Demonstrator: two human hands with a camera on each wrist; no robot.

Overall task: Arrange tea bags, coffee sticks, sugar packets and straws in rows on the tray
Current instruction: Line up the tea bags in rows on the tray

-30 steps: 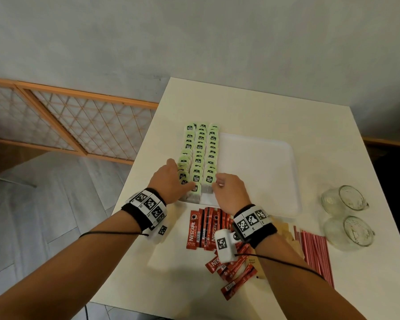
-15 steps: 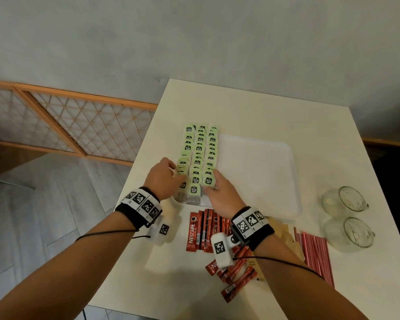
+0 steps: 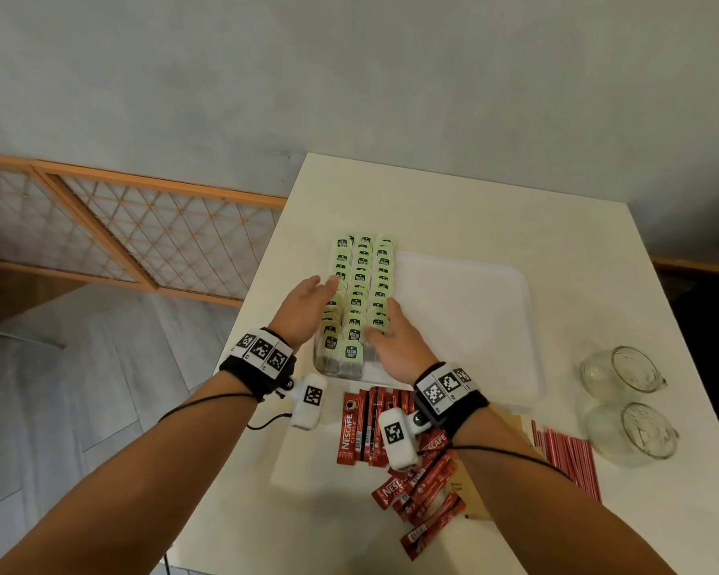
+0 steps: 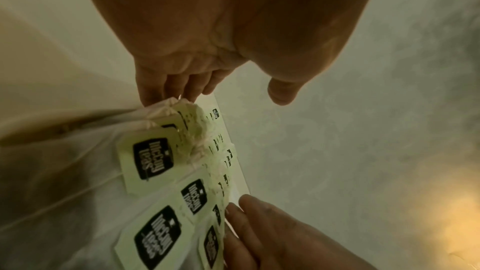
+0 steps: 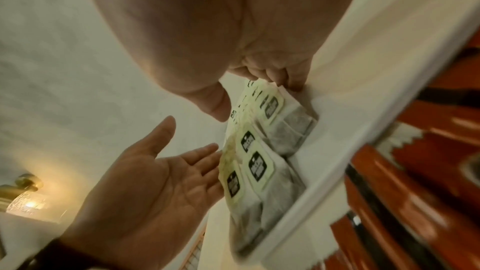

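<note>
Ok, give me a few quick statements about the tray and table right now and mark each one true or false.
1. The tea bags stand in three rows at the tray's left side. True.
2. The coffee sticks lie on the tray. False: they lie on the table, in front of it.
3. Both hands flank the tea bags, left hand with straight fingers. True.
4. The right hand holds a straw. False: the straws lie untouched on the table.
5. Two glass cups sit right of the tray. True.

Three rows of green-tagged tea bags (image 3: 360,302) fill the left side of one white tray (image 3: 465,325). Two glass cups (image 3: 627,404) stand on the desk (image 3: 474,209). The red coffee sticks (image 3: 395,454) and red straws (image 3: 565,458) are too bunched to count exactly.
</note>
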